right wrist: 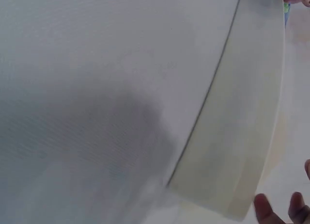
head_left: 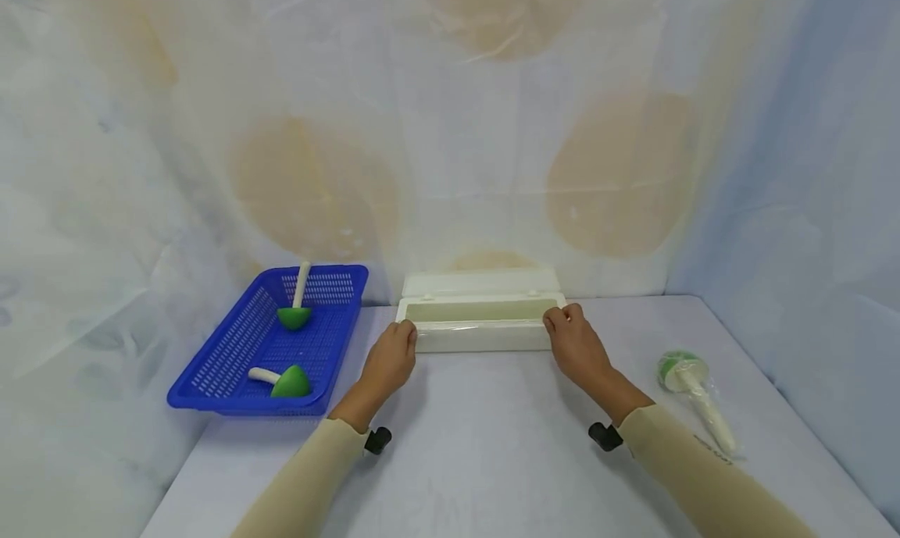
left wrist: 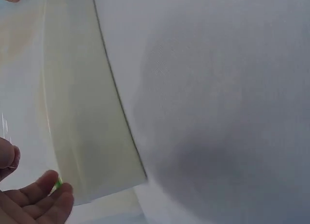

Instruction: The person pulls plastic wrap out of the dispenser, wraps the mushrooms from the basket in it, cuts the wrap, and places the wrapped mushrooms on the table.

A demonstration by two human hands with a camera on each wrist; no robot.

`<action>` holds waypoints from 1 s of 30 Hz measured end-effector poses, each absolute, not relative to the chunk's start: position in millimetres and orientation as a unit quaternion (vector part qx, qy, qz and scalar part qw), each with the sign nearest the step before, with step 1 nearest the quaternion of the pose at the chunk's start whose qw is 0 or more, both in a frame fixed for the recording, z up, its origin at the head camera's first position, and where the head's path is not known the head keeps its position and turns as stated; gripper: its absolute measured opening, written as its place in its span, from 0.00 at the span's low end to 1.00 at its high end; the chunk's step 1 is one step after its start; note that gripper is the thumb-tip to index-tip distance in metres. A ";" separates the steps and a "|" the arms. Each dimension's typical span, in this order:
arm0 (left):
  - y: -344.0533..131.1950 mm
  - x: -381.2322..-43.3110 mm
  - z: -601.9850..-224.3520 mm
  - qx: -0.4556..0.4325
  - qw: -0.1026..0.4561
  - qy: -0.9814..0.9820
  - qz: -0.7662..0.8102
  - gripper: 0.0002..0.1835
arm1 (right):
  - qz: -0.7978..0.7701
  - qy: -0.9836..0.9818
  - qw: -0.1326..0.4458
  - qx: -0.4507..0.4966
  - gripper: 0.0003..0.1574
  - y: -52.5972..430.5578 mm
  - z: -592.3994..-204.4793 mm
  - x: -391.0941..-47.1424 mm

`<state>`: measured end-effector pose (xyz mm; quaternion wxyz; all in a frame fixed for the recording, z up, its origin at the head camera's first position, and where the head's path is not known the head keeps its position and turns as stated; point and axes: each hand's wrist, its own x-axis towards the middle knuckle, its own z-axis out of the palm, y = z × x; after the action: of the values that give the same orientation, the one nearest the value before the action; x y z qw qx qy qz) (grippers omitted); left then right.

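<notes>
A long white box (head_left: 485, 338) stands at the back of the table with its lid (head_left: 485, 282) raised. Across its front top edge lies a shiny strip of clear plastic film (head_left: 457, 325). At the box's left front corner my left hand (head_left: 390, 358) pinches the film's edge with curled fingers. My right hand (head_left: 578, 347) does the same at the right corner. In the left wrist view, thumb and fingers of the left hand (left wrist: 41, 200) are beside the box end (left wrist: 97, 136). Fingertips of the right hand (right wrist: 281, 209) show beside the other end in the right wrist view.
To the left is a blue plastic basket (head_left: 235, 343) holding two green-capped mushroom-shaped things (head_left: 291, 382) with white stems. A similar green and white mushroom-shaped thing (head_left: 699, 390), wrapped in clear film, lies at the right. Patterned curtains (head_left: 478, 132) enclose the table's back and sides.
</notes>
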<state>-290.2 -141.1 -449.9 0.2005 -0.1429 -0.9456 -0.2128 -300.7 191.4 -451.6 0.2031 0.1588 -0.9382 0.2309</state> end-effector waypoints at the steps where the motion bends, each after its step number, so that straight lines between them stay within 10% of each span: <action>1: -140.7 -289.8 -450.1 -0.141 0.200 -0.945 -0.218 0.06 | 0.231 -0.937 0.206 0.160 0.06 191.9 -451.9 -300.5; 30: -147.1 -325.2 -389.2 -0.106 0.134 -0.948 -0.267 0.10 | 0.254 -0.933 0.188 0.173 0.10 198.1 -409.6 -327.7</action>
<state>-325.2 -147.1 -389.2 0.1343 -0.1064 -0.9482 -0.2674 -327.7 198.1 -409.6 0.1879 0.1730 -0.9330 0.2535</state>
